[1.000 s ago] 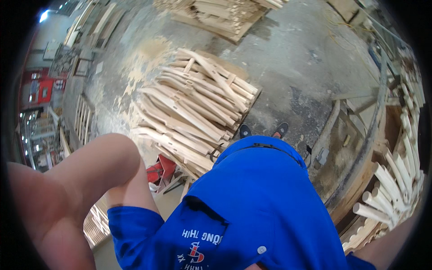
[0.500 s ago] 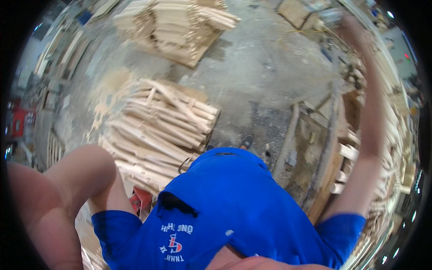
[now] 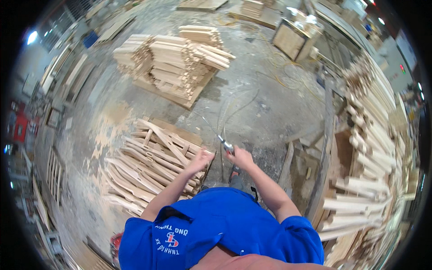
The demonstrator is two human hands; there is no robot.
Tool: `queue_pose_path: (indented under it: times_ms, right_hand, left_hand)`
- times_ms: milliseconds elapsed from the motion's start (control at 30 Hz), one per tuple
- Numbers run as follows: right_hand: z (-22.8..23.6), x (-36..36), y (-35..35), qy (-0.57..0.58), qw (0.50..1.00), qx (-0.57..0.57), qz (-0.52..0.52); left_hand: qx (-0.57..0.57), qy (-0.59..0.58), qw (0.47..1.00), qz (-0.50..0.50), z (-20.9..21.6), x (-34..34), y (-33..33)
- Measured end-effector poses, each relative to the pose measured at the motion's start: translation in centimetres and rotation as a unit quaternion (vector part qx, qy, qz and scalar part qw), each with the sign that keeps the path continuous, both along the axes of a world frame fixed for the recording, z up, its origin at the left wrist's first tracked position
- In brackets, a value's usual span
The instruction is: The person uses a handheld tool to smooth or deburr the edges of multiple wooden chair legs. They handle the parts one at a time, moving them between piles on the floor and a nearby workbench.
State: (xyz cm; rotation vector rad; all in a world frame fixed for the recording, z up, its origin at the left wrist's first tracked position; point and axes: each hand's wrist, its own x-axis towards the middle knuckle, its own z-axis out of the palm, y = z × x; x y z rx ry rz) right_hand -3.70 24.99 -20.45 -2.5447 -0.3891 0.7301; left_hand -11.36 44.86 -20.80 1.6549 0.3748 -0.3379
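My right hand is closed around a small metal nozzle on a thin hose that trails away over the concrete floor. My left hand is out beside it with fingers spread, holding nothing, at the near right corner of a low pile of curved wooden pieces. Both arms come out of the blue shirt at the bottom of the view.
A second stack of wooden parts on a pallet stands farther off. Racked wooden pieces fill the right side beside a wooden frame. A boxy cart and yellow cable lie beyond. Sawdust covers the floor at the left.
My left arm has dropped from close to the camera to the pile's corner. My right arm has come back from the rack on the right and now holds the nozzle in front.
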Motion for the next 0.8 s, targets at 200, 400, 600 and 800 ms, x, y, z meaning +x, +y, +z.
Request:
queue_pose_path:
  times_ms: [200,400,600,800]
  right_hand:
    - [-0.8,2.0,-0.8,0.051,0.984,0.122,0.116]
    - [-2.3,6.8,-3.8,0.167,0.967,0.175,0.078]
    - [-6.6,11.9,0.1,0.086,0.94,0.33,0.03]
    - [-10.5,24.7,1.5,0.069,0.957,0.242,-0.144]
  left_hand:
    - [-0.158,0.069,0.967,0.188,-5.3,5.9,-5.9]
    - [-0.201,0.087,0.878,0.426,-4.1,11.1,-0.2]
    - [0.069,0.064,0.97,0.224,-5.5,6.1,5.7]
    - [0.074,0.182,0.954,0.227,-9.2,-1.3,5.9]
